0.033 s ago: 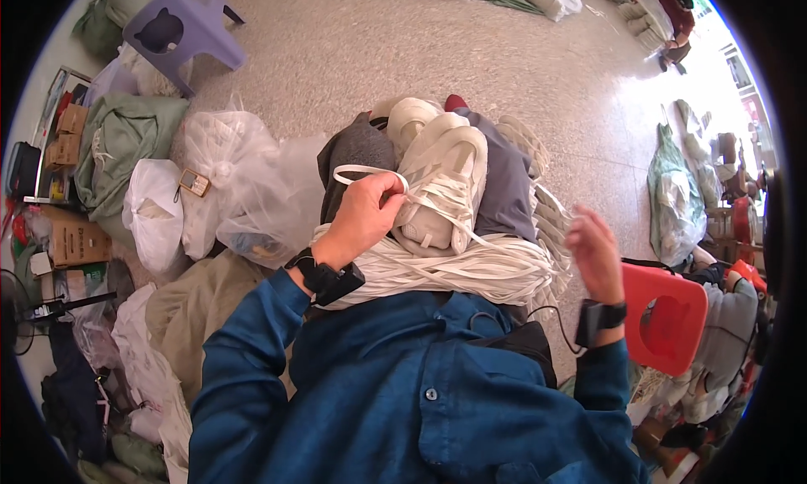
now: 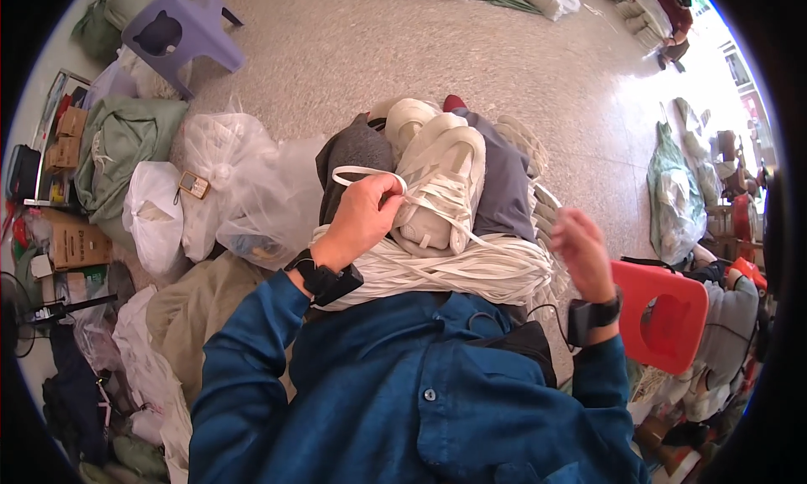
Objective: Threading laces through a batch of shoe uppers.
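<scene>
A cream lace-up sneaker (image 2: 466, 160) rests on my lap, its tongue toward me. My left hand (image 2: 361, 219) is at its left side, fingers pinching a white shoelace (image 2: 343, 174) that loops out beyond the fist. More lace crosses loosely over the shoe's upper. Another pale shoe (image 2: 408, 114) shows partly behind it. Below the sneaker a thick bundle of white laces (image 2: 471, 269) lies across my thighs. Off to the right, my right hand (image 2: 582, 250) is raised in the air beside hanging laces, its fingers smeared by motion.
Plastic bags (image 2: 223, 152) and a green sack (image 2: 126, 143) stand on the left, near a purple stool (image 2: 189, 42). A red stool (image 2: 664, 316) is close by my right forearm. Another person (image 2: 672, 17) bends over at the far right.
My right hand has come slightly left and down, nearer the hanging laces. My left hand keeps its pinch on the shoelace, and the sneaker has hardly moved.
</scene>
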`<control>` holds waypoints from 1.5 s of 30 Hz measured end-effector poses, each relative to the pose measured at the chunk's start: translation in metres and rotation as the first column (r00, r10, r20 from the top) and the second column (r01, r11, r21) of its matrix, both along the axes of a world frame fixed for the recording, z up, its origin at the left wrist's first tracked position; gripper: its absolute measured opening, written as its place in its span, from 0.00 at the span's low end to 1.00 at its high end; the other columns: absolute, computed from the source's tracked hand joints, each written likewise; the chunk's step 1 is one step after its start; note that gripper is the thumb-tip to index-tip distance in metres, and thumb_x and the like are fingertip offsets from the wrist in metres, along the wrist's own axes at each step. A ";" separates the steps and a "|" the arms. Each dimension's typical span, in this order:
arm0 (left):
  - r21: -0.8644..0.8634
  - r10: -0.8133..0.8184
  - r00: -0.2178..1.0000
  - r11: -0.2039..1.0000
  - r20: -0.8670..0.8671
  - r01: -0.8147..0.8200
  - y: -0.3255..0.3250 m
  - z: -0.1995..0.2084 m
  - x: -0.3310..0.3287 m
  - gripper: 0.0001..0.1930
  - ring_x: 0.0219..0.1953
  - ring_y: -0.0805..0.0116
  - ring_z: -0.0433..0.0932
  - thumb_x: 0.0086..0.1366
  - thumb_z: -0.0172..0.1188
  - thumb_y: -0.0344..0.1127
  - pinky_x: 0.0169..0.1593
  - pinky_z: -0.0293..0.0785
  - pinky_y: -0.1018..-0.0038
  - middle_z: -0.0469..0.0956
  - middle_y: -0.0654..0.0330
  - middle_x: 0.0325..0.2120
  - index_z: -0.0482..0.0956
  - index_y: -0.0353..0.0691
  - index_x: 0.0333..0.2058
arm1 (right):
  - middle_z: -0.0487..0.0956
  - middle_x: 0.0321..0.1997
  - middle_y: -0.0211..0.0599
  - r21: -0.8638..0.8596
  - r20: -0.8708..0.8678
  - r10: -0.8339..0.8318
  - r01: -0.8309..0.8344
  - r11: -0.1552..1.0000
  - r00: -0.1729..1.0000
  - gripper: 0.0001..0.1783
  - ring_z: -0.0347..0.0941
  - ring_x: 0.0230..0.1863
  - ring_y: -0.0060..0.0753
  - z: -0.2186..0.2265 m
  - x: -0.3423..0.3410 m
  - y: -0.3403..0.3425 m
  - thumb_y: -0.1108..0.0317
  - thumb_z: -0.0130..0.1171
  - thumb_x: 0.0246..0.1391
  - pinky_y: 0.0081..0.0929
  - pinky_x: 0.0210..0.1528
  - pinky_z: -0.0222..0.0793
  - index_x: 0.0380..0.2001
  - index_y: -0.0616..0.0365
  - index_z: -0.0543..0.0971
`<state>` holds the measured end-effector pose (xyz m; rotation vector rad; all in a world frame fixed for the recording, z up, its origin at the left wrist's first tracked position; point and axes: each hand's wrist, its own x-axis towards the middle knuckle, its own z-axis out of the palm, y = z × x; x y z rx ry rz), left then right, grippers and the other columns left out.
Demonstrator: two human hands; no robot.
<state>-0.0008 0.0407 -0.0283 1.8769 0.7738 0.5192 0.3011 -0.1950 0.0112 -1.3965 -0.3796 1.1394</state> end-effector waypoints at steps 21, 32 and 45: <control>-0.153 -0.277 0.960 0.952 -0.052 0.266 -0.043 0.025 0.013 0.13 0.28 0.51 0.82 0.64 0.62 0.32 0.35 0.75 0.62 0.81 0.47 0.26 0.80 0.33 0.45 | 0.79 0.38 0.46 -0.093 0.875 0.256 -0.375 0.922 0.411 0.03 0.76 0.40 0.53 -0.024 -0.081 0.065 0.75 0.61 0.54 0.42 0.41 0.72 0.33 0.62 0.79; -0.131 -0.295 0.954 0.949 -0.043 0.288 -0.063 0.004 0.032 0.20 0.23 0.75 0.76 0.66 0.60 0.27 0.30 0.73 0.74 0.82 0.55 0.28 0.73 0.28 0.56 | 0.76 0.29 0.47 -0.183 0.924 0.300 -0.418 0.890 0.235 0.03 0.76 0.37 0.54 -0.030 -0.084 0.070 0.74 0.58 0.52 0.47 0.40 0.72 0.27 0.62 0.76; -0.181 -0.272 0.962 0.945 0.025 0.272 -0.066 -0.003 0.032 0.17 0.24 0.73 0.77 0.68 0.55 0.27 0.31 0.74 0.75 0.83 0.56 0.30 0.74 0.30 0.55 | 0.76 0.28 0.47 -0.236 0.933 0.321 -0.394 0.888 0.165 0.04 0.76 0.34 0.55 -0.020 -0.091 0.077 0.73 0.59 0.51 0.48 0.36 0.72 0.28 0.61 0.75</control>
